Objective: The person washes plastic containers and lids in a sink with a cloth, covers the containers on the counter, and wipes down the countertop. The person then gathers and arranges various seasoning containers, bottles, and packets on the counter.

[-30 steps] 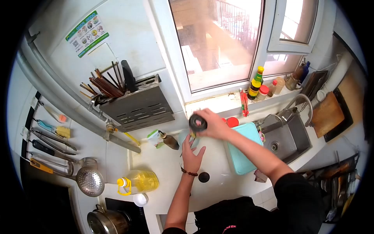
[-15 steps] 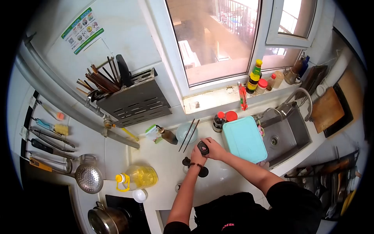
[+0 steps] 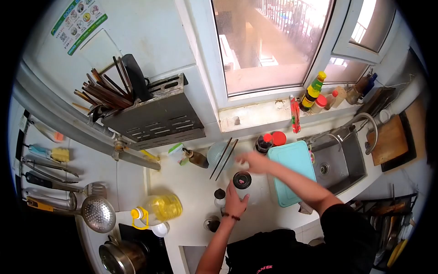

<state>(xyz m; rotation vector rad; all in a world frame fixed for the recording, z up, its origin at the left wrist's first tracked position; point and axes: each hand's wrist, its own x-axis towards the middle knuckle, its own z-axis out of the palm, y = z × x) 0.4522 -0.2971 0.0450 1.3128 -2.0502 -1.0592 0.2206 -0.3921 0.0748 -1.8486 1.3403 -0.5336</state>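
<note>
My left hand [image 3: 235, 204] grips a round jar [image 3: 242, 180] with a dark top and a small pinkish mark in its middle. Just above the jar hangs my right hand [image 3: 254, 161], apart from it; motion smears its fingers, so whether they hold anything is unclear. Beside my left wrist stands a small glass shaker bottle [image 3: 220, 197] with a black cap, and a second small glass container [image 3: 211, 223] sits nearer my body. Two dark chopsticks [image 3: 224, 158] lie across a clear glass bowl [image 3: 214, 155] behind my hands.
A teal-lidded box [image 3: 293, 173] stands by the sink [image 3: 346, 160]. Left of my hands are an oil jug [image 3: 162, 208], a dark dispenser bottle [image 3: 196, 158] and a pot [image 3: 122, 259]. A red-capped bottle [image 3: 263, 144] is behind the box. Sauce bottles line the windowsill [image 3: 255, 116].
My right hand has lifted off the jar and moved up and away. My left hand has shifted down along the jar's near side, leaving its top exposed. The camera view has shifted slightly.
</note>
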